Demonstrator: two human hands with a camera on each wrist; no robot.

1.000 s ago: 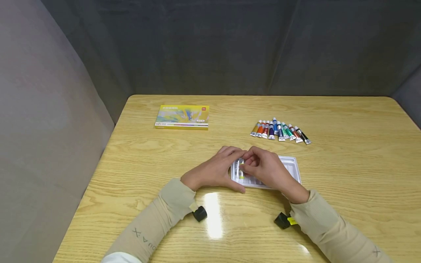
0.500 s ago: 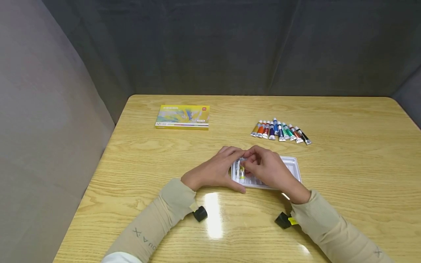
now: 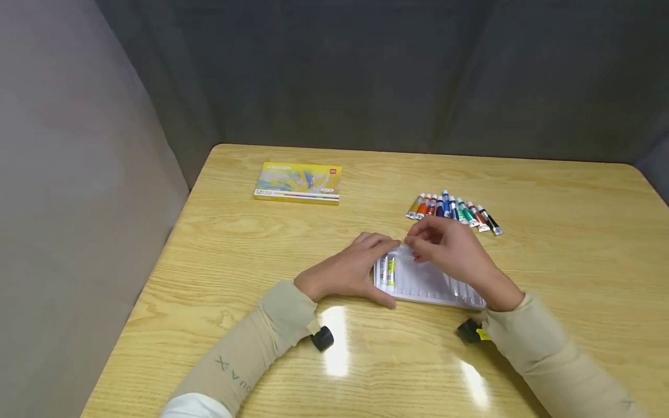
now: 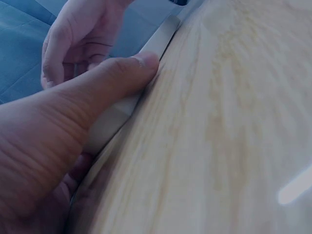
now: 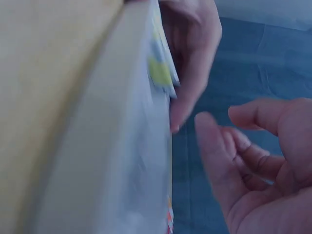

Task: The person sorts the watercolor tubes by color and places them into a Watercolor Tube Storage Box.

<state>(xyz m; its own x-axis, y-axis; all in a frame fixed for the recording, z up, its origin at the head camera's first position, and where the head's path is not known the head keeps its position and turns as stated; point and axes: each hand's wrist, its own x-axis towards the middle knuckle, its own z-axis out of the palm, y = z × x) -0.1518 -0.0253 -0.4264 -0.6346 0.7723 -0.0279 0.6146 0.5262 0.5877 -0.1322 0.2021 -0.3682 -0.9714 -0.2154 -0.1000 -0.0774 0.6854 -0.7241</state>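
A white plastic tray (image 3: 425, 284) with narrow slots lies on the table. My left hand (image 3: 358, 268) holds its left end, thumb along the near side and fingers at the far side. In the left wrist view the thumb presses on the tray's edge (image 4: 114, 117). Two paint tubes lie side by side in the leftmost slots, a white one (image 3: 384, 271) and a yellow one (image 3: 391, 274). Above the tray's far edge is my right hand (image 3: 462, 255), fingers loosely bent. The right wrist view shows a gap between its thumb and index finger, with nothing held.
Several loose paint tubes (image 3: 453, 209) of various colours lie in a row behind the tray, partly covered by the right hand. A flat yellow paint box (image 3: 298, 183) sits at the back left of the wooden table (image 3: 251, 255). A dark curtain (image 3: 334, 75) hangs behind.
My right hand has let go of the yellow tube and moved up and right, uncovering both tubes in the tray. The left hand stays on the tray. The head view has shifted slightly.
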